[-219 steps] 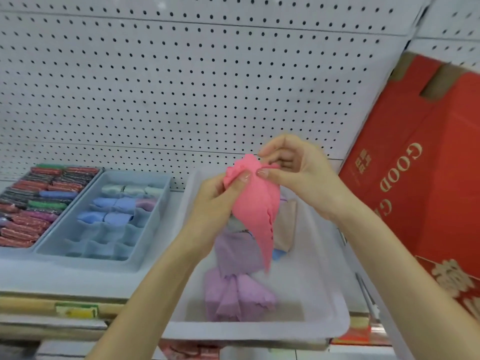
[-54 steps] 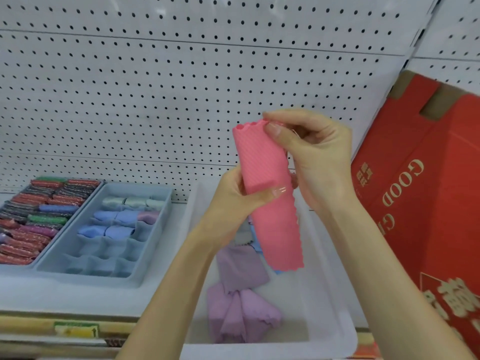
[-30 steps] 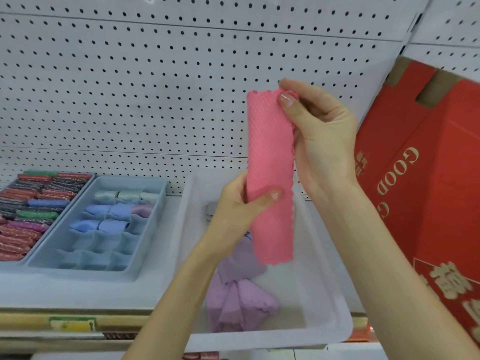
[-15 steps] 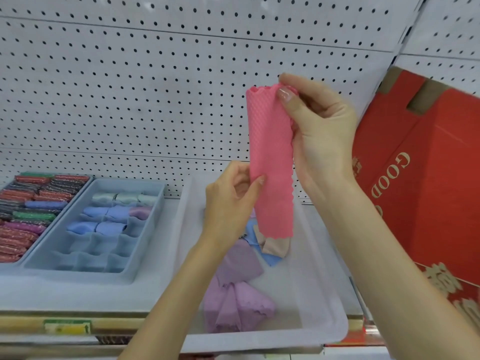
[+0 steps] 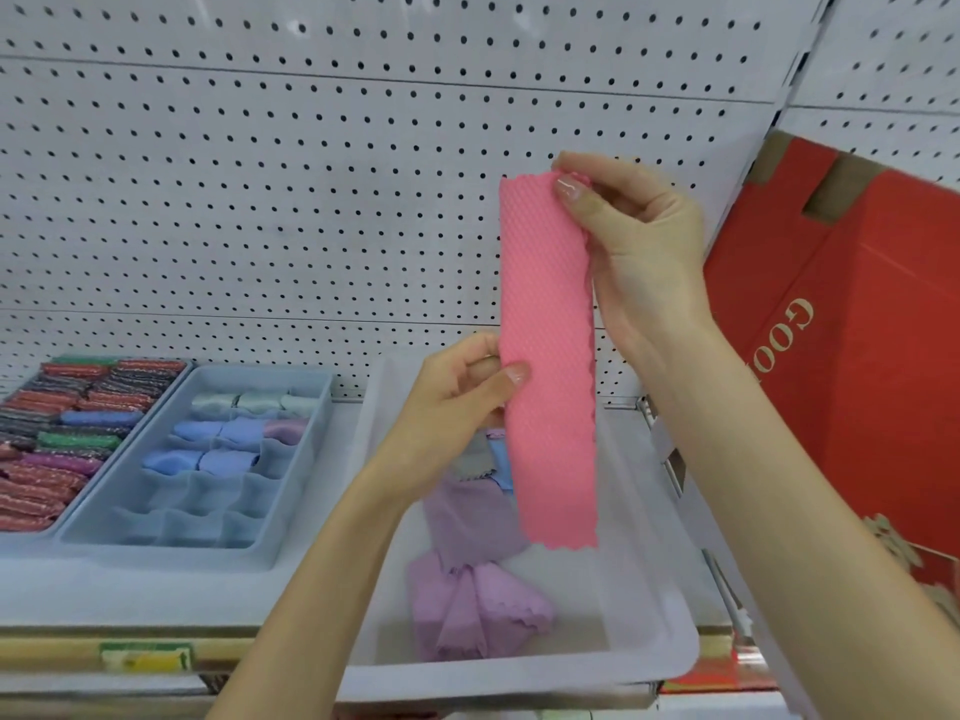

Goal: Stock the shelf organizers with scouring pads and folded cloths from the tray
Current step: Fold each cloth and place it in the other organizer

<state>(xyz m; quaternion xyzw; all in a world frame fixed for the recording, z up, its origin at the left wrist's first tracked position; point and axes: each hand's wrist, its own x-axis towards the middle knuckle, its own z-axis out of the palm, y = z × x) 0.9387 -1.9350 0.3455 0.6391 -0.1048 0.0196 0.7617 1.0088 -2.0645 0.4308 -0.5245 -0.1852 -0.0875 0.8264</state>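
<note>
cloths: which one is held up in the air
The pink cloth, pinched by the left hand and right hand; the purple cloths lie in the tray.

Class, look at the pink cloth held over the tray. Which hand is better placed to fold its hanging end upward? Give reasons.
Probably the left hand: it pinches the pink cloth at mid-length, nearest the free lower end. The right hand pinches the top edge, anchoring it.

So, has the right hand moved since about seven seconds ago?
Yes, upward. It was level with the back rim of the tray; now the right hand pinches the top of the pink cloth well above that rim, in front of the pegboard.
</note>
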